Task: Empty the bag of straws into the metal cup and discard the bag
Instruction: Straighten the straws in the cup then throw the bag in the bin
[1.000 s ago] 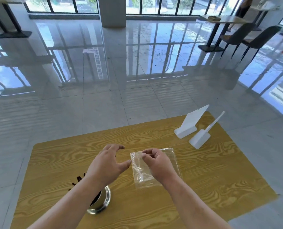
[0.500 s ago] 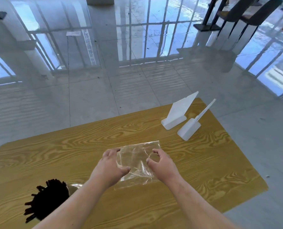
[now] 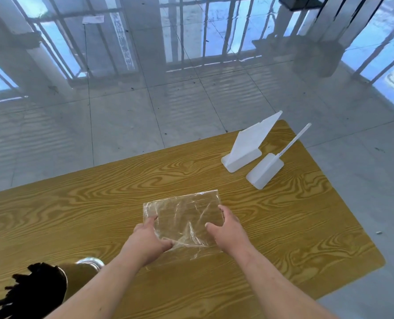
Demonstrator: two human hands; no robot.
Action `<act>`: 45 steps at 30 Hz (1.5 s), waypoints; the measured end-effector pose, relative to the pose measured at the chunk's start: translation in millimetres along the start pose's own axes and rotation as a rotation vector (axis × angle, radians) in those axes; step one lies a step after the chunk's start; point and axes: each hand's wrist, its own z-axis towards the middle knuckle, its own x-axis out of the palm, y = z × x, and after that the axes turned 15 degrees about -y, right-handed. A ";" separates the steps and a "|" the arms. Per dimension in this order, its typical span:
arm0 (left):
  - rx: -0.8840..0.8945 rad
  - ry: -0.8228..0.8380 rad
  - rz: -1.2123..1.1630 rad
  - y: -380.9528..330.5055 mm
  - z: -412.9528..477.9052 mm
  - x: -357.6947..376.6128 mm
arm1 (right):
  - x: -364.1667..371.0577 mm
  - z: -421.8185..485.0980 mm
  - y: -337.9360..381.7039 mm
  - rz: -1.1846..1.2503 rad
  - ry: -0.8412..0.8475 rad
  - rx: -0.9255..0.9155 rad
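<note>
Head view, your hands: left hand (image 3: 149,238) and right hand (image 3: 228,229) grip the clear plastic bag (image 3: 186,215) by its sides.
Metal cup (image 3: 83,273): holds black straws (image 3: 37,291).

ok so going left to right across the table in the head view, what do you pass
black straws → metal cup → clear bag → wide white stand → narrow white stand
</note>
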 end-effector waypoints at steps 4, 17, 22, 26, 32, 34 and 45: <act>-0.036 -0.006 0.010 -1.7 6.5 6.4 | -1.3 10.7 -0.4 0.034 -0.013 0.043; 0.113 0.108 0.012 -15.2 -14.3 10.7 | 12.6 0.3 -3.2 0.165 0.146 0.255; 0.155 0.191 -0.140 -19.8 -27.0 8.9 | 23.5 -18.4 0.8 0.201 0.217 0.193; 0.154 0.287 -0.300 -23.3 -44.1 10.3 | 37.6 -44.2 7.5 0.380 0.229 0.289; 0.259 0.159 -0.249 -17.6 -66.0 -9.1 | 33.6 -73.8 21.5 0.572 0.178 0.330; 0.360 0.057 -0.125 -16.7 -78.8 -19.2 | 31.5 -86.9 30.7 0.629 0.149 0.310; 0.840 -0.264 0.091 5.1 -142.2 -83.8 | 18.4 -190.1 74.2 0.976 0.095 0.311</act>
